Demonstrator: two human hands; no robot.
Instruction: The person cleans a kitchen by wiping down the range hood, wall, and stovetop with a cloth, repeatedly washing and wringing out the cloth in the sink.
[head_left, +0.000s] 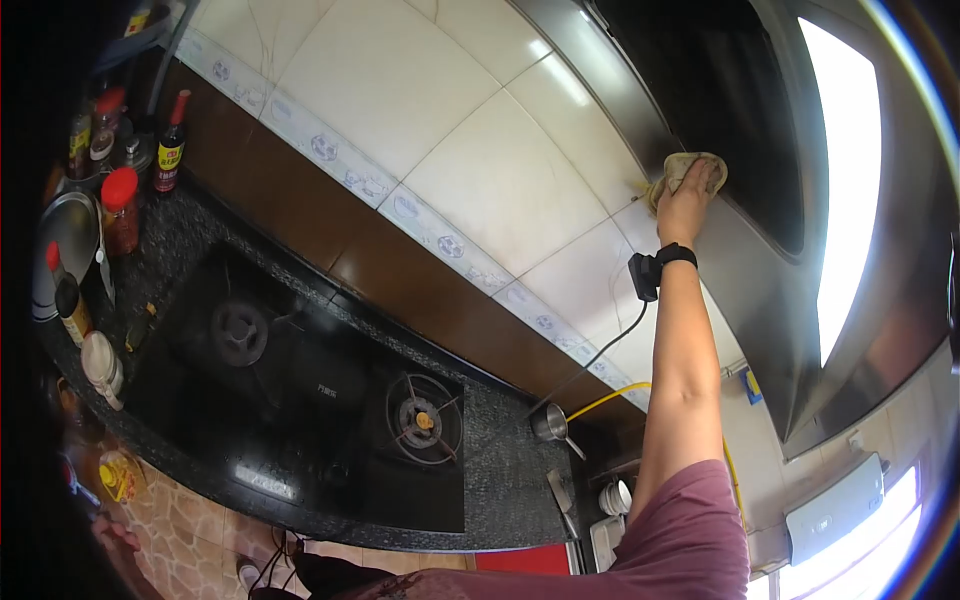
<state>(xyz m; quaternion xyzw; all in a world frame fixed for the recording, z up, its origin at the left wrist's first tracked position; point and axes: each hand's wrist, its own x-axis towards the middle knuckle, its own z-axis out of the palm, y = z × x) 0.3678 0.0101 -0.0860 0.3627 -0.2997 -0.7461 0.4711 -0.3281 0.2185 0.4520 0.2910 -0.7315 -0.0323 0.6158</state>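
My right hand (pixel 684 205) presses a dirty, yellowish cloth (pixel 710 170) against the lower edge of the metal range hood (pixel 745 225), beside the tiled wall. Its fingers lie over the cloth, and a black band with a small box and cable is round the wrist. At the dim lower left edge, my left hand (pixel 118 538) shows only in part, low beside the counter. Its fingers are too dark and blurred to make out, and so is anything in them.
Below the wall, a black gas stove (pixel 320 390) is set in the dark stone counter (pixel 500 450). Bottles and jars, among them a red-capped sauce bottle (pixel 171 150), crowd the left end. A small pot (pixel 549 422) and a cleaver (pixel 560 490) are at the right.
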